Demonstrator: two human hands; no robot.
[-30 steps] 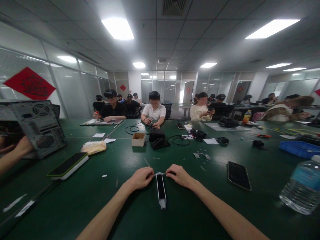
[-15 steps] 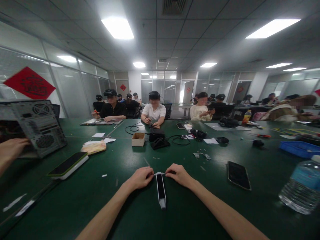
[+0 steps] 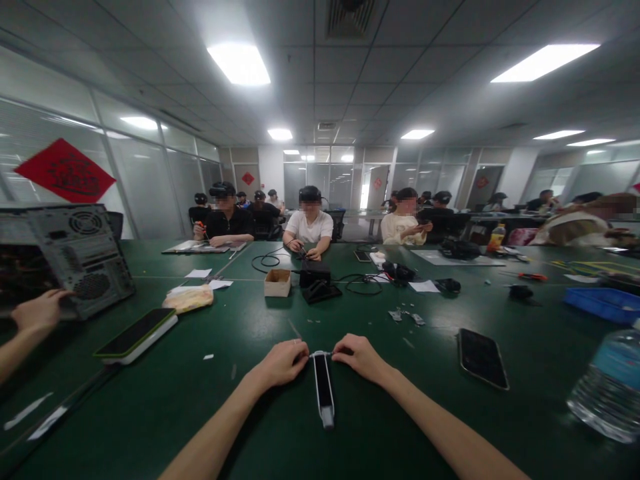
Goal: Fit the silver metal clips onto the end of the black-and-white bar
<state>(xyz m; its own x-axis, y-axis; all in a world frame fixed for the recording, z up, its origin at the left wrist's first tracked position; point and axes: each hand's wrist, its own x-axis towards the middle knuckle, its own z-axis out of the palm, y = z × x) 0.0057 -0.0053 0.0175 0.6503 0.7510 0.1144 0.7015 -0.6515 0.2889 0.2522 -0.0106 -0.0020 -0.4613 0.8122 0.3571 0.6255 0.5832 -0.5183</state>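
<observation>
A long narrow black device with a pale rim [image 3: 324, 387] lies on the green table [image 3: 280, 440], pointing toward me. My left hand [image 3: 281, 363] and my right hand [image 3: 359, 357] rest at its far end, one on each side. Both hands have curled fingers pinching the top corners of the device. What lies under the fingertips is hidden.
A black phone [image 3: 483, 359] lies right of my hands, a water bottle [image 3: 607, 390] at the far right. A phone in a green case [image 3: 136, 335] lies to the left. Another person's hand [image 3: 37, 311] touches an open computer case [image 3: 65, 257]. Several people sit across the table.
My hands stay on the device's far end. The person's hand at the left has moved up to the computer case. The camera has tilted slightly.
</observation>
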